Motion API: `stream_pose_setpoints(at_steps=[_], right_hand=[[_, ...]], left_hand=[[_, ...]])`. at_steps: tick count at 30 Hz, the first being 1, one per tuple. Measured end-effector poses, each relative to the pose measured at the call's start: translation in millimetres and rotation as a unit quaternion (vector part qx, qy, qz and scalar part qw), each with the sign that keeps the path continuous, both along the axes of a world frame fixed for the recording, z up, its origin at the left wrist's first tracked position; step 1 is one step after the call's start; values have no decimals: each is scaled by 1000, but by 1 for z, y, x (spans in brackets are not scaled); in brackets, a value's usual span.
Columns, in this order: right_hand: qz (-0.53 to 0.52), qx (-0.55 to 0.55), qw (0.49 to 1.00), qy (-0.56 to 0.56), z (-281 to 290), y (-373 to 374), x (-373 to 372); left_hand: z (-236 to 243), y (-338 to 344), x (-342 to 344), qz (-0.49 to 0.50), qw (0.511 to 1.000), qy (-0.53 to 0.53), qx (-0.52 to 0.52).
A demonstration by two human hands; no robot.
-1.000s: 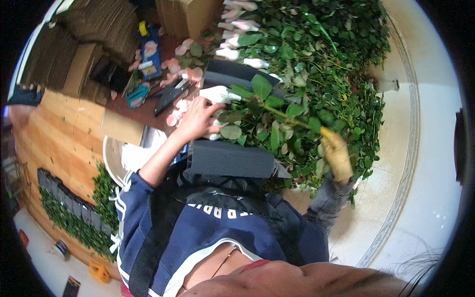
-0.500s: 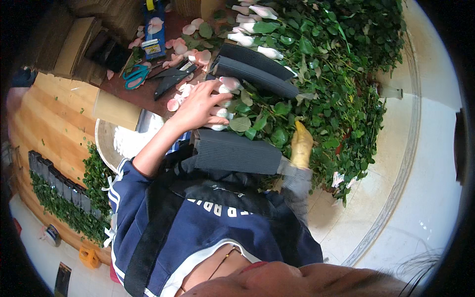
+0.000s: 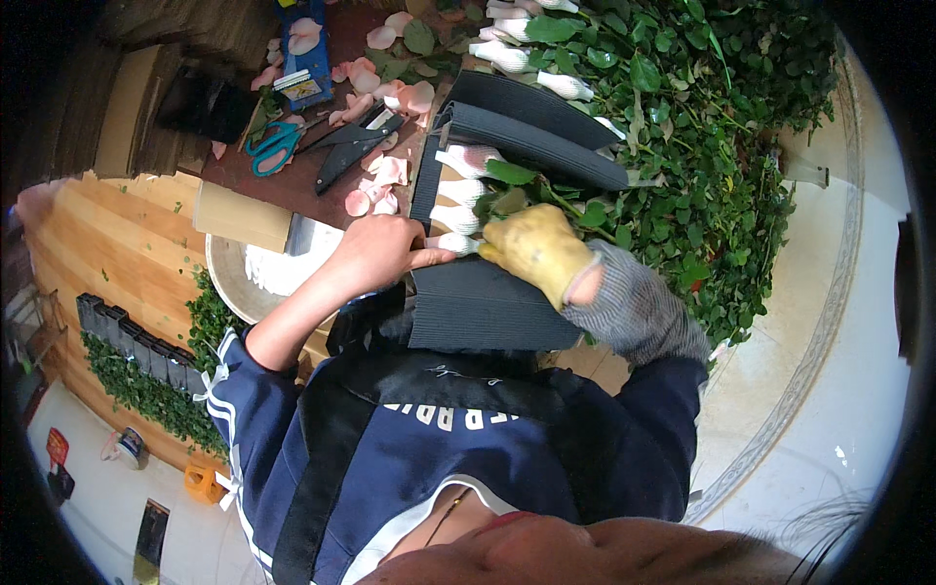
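My left hand (image 3: 390,249) is closed at a netted rose head (image 3: 450,244), its thumb on the white netting. My right hand (image 3: 531,249), in a yellow glove, is curled at the stem just right of that head; what its fingertips hold is hidden. More netted pink rose heads (image 3: 468,161) lie in a column above, on dark corrugated board (image 3: 497,307), their leafy stems pointing right. A folded dark board (image 3: 536,146) lies above them. Loose pink petals (image 3: 385,171) are scattered left of the bundle.
Teal scissors (image 3: 273,151), a black cutting tool (image 3: 351,151) and a blue tool (image 3: 307,83) lie on the brown table. Stacked cardboard (image 3: 132,107) is upper left, a pale bucket (image 3: 244,283) below. Leafy rose piles (image 3: 702,195) fill the right; packed bundles (image 3: 146,380) lie on wooden boards at left.
The long stem held up earlier is down among the others. My right hand has moved left to the rose heads; my left fingers, spread over the heads before, have curled lower at the bottom one.
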State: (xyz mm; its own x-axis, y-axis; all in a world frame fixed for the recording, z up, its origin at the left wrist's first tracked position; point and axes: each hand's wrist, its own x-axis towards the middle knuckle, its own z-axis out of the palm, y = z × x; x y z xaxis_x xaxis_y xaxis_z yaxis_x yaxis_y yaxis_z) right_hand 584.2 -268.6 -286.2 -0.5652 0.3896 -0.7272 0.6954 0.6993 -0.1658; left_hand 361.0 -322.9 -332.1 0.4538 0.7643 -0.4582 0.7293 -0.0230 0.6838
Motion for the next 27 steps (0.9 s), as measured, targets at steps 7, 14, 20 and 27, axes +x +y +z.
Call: stream_pose_setpoints(at_steps=[7,14,20,27], right_hand=[[50,14,999,4,-33,-8,9],[47,31,997,55,-48,-10,20],[35,16,999,30,-33,-6,14],[-20,62,955,290,-22,0,39]], left_hand=[[-36,-7,-6,90,931,-348,-61],[-7,2,-18,91,984,-151,-9],[-25,-1,-2,29,954,-295,38],[-15,-9,-53,202,911,-274,232]])
